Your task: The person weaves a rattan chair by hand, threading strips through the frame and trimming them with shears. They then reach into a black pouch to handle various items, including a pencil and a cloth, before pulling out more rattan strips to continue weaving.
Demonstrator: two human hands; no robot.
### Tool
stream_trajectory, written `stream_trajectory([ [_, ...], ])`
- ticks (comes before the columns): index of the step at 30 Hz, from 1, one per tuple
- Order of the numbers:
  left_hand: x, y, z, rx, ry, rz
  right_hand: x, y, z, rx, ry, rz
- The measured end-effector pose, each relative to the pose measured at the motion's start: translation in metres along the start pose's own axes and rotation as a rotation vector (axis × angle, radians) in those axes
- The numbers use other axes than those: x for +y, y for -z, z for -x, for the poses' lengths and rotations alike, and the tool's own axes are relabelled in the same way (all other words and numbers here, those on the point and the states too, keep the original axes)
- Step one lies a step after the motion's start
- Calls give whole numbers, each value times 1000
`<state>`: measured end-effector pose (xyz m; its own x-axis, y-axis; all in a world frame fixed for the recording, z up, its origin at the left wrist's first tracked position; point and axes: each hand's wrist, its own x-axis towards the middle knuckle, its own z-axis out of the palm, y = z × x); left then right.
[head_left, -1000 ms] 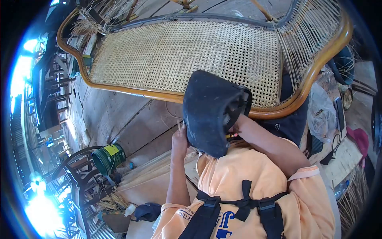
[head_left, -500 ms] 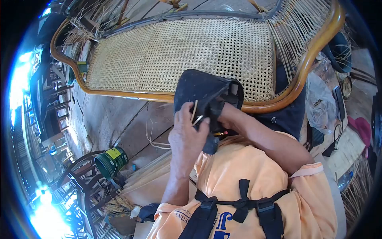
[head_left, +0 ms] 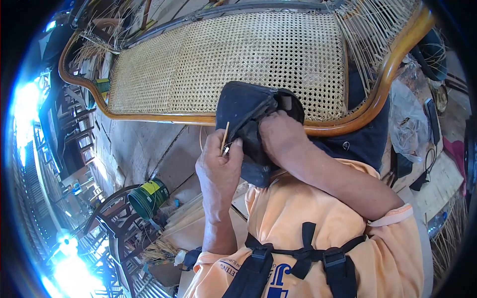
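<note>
A black pouch (head_left: 243, 104) lies at the near edge of the woven cane panel (head_left: 223, 59), which sits in a curved wooden frame (head_left: 164, 118). My left hand (head_left: 218, 159) is beside the pouch's left side, thumb and fingers pinching a thin cane strip (head_left: 225, 136). Something small and white shows at its fingertips. Over the pouch's opening, my right hand (head_left: 284, 136) reaches in from the right. Its fingertips are hidden inside the dark fabric, so what they hold does not show.
Loose cane strands (head_left: 367, 44) spread at the upper right. A clear plastic bag (head_left: 407, 116) and a black phone-like object (head_left: 431, 120) lie at the right. A green bucket (head_left: 148, 198) stands at the lower left, near dark wooden chair frames (head_left: 112, 223).
My left hand has shifted slightly left and down with the cane strip. My right hand has moved up and left, over the pouch's opening. The view has shifted slightly.
</note>
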<state>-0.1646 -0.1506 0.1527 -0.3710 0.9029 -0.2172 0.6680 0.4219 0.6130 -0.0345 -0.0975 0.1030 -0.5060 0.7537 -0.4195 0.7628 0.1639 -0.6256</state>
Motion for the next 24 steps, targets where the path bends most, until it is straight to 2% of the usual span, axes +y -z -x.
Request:
stream_trajectory([
  [2,5,7,1,-28,29,-17,4,17,4,-51,-16,-6],
  [5,3,12,0,-25,7,-20,39,10,26,239,357,-49],
  [8,8,14,0,-25,31,3,30,25,33,498,535,-283],
  [10,12,12,1,-14,32,-16,21,18,32,355,753,-343],
  [12,10,13,2,17,-9,-77,24,-4,18,272,802,-329],
  [15,0,19,0,118,-47,-94,29,-12,-5,-200,318,83],
  [18,5,21,3,126,-62,-145,29,-9,-13,-304,218,23],
  [21,3,22,-1,142,-2,-96,35,-18,-5,-35,312,-130],
  [24,1,20,-2,124,-41,-86,41,-28,-4,183,353,-196],
])
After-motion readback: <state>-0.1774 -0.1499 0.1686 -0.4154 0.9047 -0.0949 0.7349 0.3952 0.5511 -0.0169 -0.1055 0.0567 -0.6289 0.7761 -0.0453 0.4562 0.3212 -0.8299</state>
